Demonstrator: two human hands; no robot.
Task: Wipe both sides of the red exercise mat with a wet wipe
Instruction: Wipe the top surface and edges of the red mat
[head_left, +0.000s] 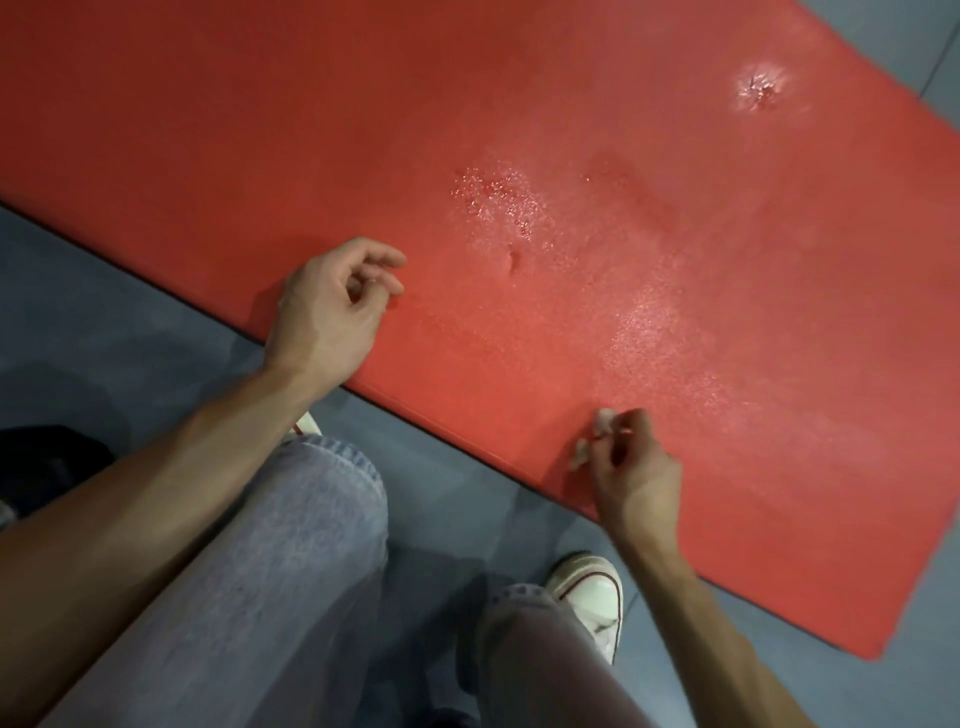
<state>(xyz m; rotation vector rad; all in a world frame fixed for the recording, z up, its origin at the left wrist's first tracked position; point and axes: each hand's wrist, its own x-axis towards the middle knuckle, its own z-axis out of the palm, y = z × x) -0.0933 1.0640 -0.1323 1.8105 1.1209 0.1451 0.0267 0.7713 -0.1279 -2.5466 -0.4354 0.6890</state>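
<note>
The red exercise mat (322, 135) lies flat on the floor and fills the upper part of the view, with shiny wet patches near its middle and far right. My right hand (631, 470) is over the mat's near edge and grips a small white wet wipe (597, 431), bunched up and touching the mat. My left hand (332, 306) hovers at the same edge further left, fingers loosely curled, holding nothing.
Grey-blue floor (104, 291) surrounds the mat. My legs in light jeans and white sneakers (589, 592) stand just short of the mat's near edge. A dark object (47, 462) lies at the left.
</note>
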